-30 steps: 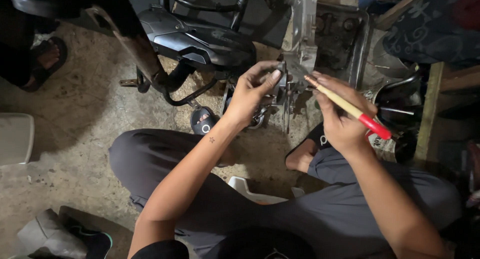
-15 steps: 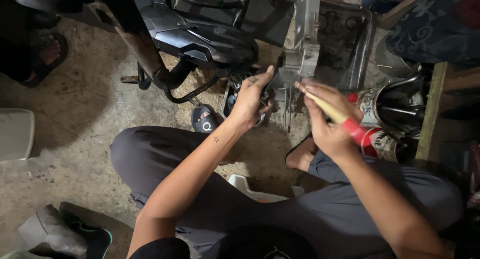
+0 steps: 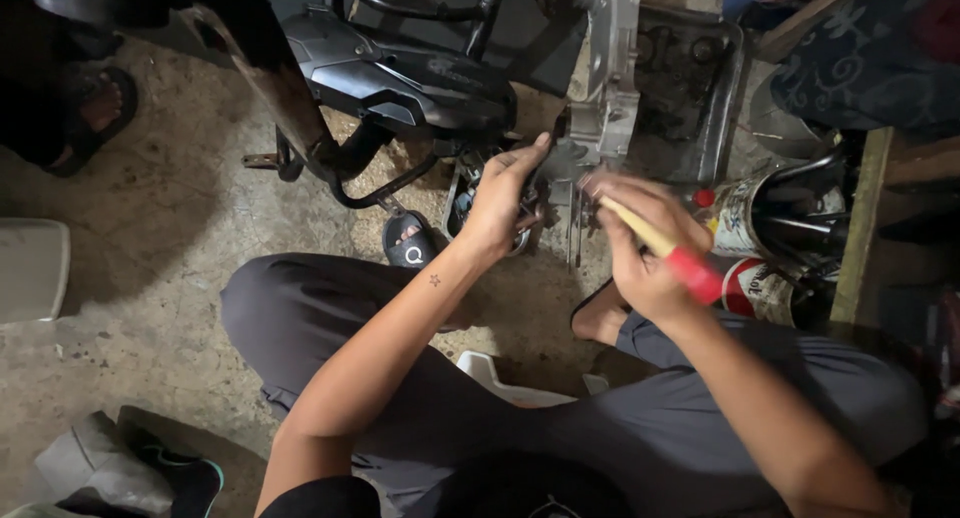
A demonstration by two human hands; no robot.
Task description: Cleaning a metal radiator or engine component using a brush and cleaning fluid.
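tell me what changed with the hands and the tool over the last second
The left hand shifted lower on the metal engine part, its fingers now curled around the piece below it. The right hand drew slightly closer to the part, keeping the red-handled tool gripped throughout. The person stays seated on the floor.

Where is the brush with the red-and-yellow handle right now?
In the head view, right of centre: the right hand grips the brush, its bristle end against the grey engine casing, beside the left hand and left of the tin can.
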